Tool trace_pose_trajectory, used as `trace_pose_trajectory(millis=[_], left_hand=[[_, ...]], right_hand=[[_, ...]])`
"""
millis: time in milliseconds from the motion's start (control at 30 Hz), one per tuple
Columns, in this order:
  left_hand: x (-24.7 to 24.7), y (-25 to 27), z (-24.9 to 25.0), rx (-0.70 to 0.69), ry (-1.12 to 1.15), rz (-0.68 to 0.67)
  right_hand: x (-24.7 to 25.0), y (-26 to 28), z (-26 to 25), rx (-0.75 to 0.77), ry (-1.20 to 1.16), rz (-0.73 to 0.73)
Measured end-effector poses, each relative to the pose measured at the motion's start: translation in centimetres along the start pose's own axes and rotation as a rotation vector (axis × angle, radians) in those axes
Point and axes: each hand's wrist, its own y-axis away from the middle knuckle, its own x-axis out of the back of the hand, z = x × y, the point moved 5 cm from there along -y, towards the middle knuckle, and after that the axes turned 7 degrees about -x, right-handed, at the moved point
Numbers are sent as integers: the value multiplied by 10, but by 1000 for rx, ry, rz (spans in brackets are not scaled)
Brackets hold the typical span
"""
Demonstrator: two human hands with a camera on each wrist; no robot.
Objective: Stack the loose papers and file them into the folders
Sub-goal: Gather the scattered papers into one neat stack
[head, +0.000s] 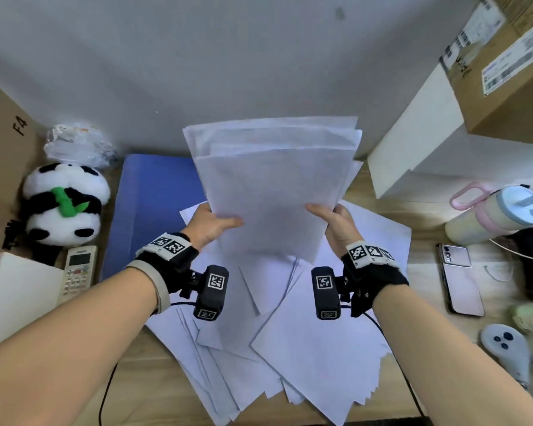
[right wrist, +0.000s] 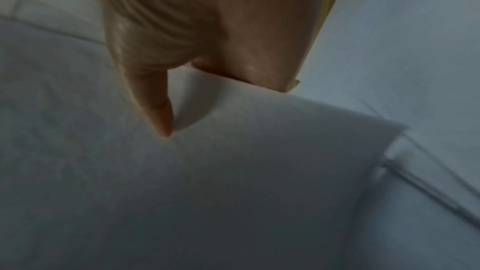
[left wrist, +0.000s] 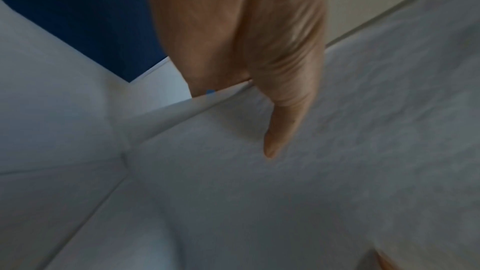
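Both hands hold up a loose bundle of white papers (head: pixel 271 186) above the desk, its sheets uneven at the top. My left hand (head: pixel 211 224) pinches the bundle's left edge, thumb on the front. My right hand (head: pixel 326 215) pinches the right edge the same way. In the left wrist view the thumb (left wrist: pixel 280 114) presses on the paper bundle (left wrist: pixel 337 141); the right wrist view shows the other thumb (right wrist: pixel 155 106) on the sheet (right wrist: pixel 233 171). More loose papers (head: pixel 290 342) lie scattered on the desk below. A blue folder (head: pixel 148 204) lies flat at the left, partly behind the bundle.
A panda plush (head: pixel 63 204), a remote (head: pixel 77 272) and a cardboard box (head: pixel 0 167) crowd the left. At the right stand a white box (head: pixel 419 142), a parcel (head: pixel 505 72), a bottle (head: pixel 499 213), a phone (head: pixel 460 278) and a small controller (head: pixel 505 348).
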Motion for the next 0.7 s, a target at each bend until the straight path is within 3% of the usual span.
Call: trace_pose_trajectory(millis=[200, 400, 567, 700], left_hand=[[-23, 29, -9, 25, 17, 85], [-54, 26, 25, -135, -44, 78], [-101, 36, -12, 36, -281, -206], [-132, 51, -65, 190, -364, -287]], right_hand=[[16, 22, 18, -5, 229, 70], [61, 35, 10, 69, 183, 257], [115, 50, 64, -250, 479, 335], [149, 70, 115, -468, 534, 440]])
